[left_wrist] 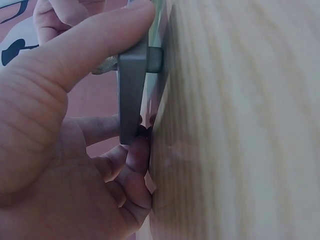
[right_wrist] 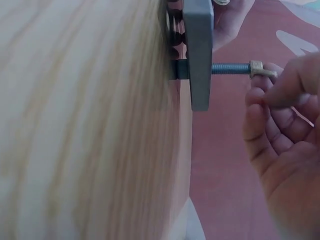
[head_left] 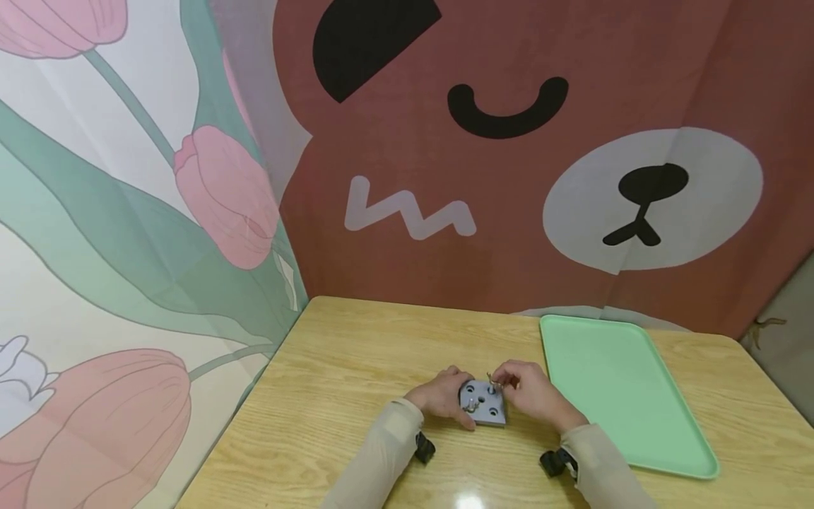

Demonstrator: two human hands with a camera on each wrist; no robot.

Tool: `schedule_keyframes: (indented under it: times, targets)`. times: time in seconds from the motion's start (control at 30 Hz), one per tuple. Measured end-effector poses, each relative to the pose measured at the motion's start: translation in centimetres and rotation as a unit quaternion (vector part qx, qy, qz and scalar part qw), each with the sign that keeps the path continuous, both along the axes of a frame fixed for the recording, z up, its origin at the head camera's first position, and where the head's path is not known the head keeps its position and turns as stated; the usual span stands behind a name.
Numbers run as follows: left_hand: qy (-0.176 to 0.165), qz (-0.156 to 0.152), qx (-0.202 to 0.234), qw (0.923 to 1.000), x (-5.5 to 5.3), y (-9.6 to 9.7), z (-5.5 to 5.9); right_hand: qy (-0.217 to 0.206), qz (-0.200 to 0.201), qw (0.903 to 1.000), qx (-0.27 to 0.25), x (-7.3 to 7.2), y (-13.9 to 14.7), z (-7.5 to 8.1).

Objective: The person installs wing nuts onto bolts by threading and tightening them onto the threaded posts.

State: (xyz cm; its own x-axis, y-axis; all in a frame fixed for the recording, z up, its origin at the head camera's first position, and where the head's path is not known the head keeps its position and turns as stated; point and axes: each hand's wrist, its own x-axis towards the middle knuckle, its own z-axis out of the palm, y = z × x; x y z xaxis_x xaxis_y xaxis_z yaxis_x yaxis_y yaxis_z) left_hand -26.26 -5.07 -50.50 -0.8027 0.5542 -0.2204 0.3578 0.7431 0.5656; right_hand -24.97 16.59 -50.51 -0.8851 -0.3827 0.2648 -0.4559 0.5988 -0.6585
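Note:
A grey metal plate [head_left: 487,416] with several holes lies just above the wooden table, raised on bolt heads [left_wrist: 155,60] under it. My left hand [head_left: 443,397] grips the plate from its left side, thumb at the near edge and fingers at the far one. At the far right corner a threaded bolt [right_wrist: 231,68] stands up through the plate. A brass-coloured wing nut [right_wrist: 256,68] sits at the bolt's tip, and my right hand [head_left: 529,390] pinches its wing between thumb and fingers. Another wing nut [head_left: 471,406] sits at the plate's near left corner.
A pale green tray [head_left: 629,396] lies on the table [head_left: 356,353] to the right of my right hand. Behind the table hangs a brown cloth [head_left: 509,268] with a bear's face. A tulip-patterned cloth [head_left: 146,297] hangs at the left.

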Motion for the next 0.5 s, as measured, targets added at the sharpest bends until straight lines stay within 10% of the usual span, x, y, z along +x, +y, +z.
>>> schedule_keyframes:
  times: [0.5]
  targets:
    - [0.002, -0.001, -0.007, 1.0000, 0.05, -0.18, 0.04, 0.029, 0.024, 0.9991, 0.021, -0.32, -0.32, 0.10]
